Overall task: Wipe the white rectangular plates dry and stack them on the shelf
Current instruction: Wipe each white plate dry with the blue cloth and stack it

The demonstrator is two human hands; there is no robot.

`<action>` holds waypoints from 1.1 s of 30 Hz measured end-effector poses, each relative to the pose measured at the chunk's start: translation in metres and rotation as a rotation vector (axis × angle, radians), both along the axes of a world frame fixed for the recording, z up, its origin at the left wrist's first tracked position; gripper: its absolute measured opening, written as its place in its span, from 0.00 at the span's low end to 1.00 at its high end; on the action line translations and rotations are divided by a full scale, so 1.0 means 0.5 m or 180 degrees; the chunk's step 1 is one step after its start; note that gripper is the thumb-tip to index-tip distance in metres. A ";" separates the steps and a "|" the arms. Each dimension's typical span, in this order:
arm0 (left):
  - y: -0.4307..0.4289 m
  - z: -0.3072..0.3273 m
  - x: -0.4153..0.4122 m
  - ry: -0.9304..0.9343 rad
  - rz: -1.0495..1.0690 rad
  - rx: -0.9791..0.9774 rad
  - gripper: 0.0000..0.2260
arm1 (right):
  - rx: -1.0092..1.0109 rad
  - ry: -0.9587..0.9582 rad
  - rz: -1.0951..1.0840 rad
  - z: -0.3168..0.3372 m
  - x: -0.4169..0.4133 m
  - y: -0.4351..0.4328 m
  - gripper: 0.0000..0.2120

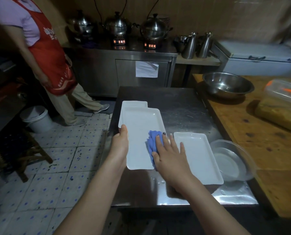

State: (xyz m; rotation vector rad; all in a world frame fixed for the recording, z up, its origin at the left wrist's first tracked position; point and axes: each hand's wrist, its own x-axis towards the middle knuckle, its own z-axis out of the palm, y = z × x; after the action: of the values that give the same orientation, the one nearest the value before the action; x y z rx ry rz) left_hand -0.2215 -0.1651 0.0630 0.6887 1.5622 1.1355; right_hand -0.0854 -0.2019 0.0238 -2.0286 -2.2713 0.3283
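Note:
My left hand (120,141) grips the left rim of a white rectangular plate (139,126), thumb on top, and holds it over the steel table (183,106). My right hand (171,154) presses a crumpled blue cloth (154,143) flat onto the plate's right half with straight fingers. Under and behind this plate shows part of another white plate (132,104), seemingly a stack at the table's left edge. A third white rectangular plate (198,155) lies flat on the table to the right of my right hand.
A clear shallow bowl (232,160) sits right of the third plate. A steel bowl (227,84) and a plastic box (283,92) rest on the wooden counter (260,143). A person in a red apron (46,53) stands at the left, near a white bucket (37,118).

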 end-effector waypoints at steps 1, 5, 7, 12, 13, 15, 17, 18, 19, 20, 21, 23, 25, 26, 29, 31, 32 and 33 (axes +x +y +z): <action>0.000 -0.001 -0.003 0.0008 0.0017 0.0027 0.20 | -0.0009 -0.0020 -0.0067 -0.003 0.006 -0.002 0.26; -0.009 -0.002 0.003 0.0060 -0.0057 0.0105 0.18 | 0.0239 -0.0091 -0.0227 -0.007 0.002 0.016 0.26; -0.018 -0.001 0.013 0.0049 -0.0204 0.0160 0.16 | 0.0376 -0.0119 -0.0343 0.007 0.008 0.048 0.26; -0.028 -0.004 0.022 0.0102 -0.0364 0.0182 0.15 | 0.0179 -0.0019 -0.0444 0.044 0.023 0.103 0.26; -0.024 -0.003 0.017 0.0087 -0.0350 0.0141 0.16 | 0.0208 -0.0005 -0.0388 0.046 0.019 0.098 0.26; -0.013 -0.005 0.000 -0.0019 -0.0222 0.0049 0.17 | 0.0298 -0.0012 -0.0182 0.039 0.006 0.070 0.26; -0.006 -0.009 -0.016 -0.0105 -0.0073 -0.0035 0.18 | 0.0267 0.0065 0.0111 0.021 -0.013 0.022 0.26; -0.005 -0.012 -0.021 -0.0050 -0.0068 -0.0051 0.19 | 0.0211 0.0146 0.0258 0.011 -0.024 0.000 0.27; -0.006 -0.016 -0.023 0.0033 -0.0123 -0.0054 0.19 | 0.0155 0.0212 0.0398 0.004 -0.035 -0.013 0.27; -0.007 -0.022 -0.021 0.0092 -0.0196 -0.0039 0.19 | 0.0117 0.0236 0.0539 0.000 -0.045 -0.016 0.27; -0.010 -0.027 -0.015 0.0124 -0.0249 -0.0027 0.19 | 0.0122 0.0219 0.0673 -0.001 -0.053 -0.011 0.27; -0.019 -0.028 -0.001 0.0147 -0.0292 -0.0005 0.20 | 0.0247 0.0091 0.0814 0.006 -0.063 0.013 0.26; -0.024 -0.025 0.004 0.0109 -0.0316 0.0063 0.21 | 0.0402 -0.0030 0.0753 0.016 -0.065 0.047 0.26; -0.024 -0.025 0.003 0.0048 -0.0304 0.0105 0.20 | 0.0435 -0.0077 0.0659 0.020 -0.063 0.065 0.26; -0.028 -0.026 -0.007 -0.0018 -0.0258 0.0257 0.15 | 0.0474 -0.0295 0.0246 0.033 -0.044 0.110 0.25; -0.028 -0.029 -0.014 -0.0083 -0.0288 0.0259 0.15 | 0.0487 -0.0362 0.0036 0.037 -0.026 0.118 0.25; -0.027 -0.029 -0.021 -0.0102 -0.0282 0.0218 0.15 | 0.0485 -0.0348 -0.0044 0.034 -0.019 0.111 0.25; -0.024 -0.028 -0.028 -0.0093 -0.0261 0.0186 0.16 | 0.0477 -0.0326 -0.0110 0.031 -0.014 0.099 0.25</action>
State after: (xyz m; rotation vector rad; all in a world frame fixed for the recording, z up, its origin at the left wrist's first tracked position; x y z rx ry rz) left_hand -0.2357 -0.1770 0.0491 0.7651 1.4680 1.1289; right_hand -0.0923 -0.1525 0.0392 -2.0503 -2.2389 0.0509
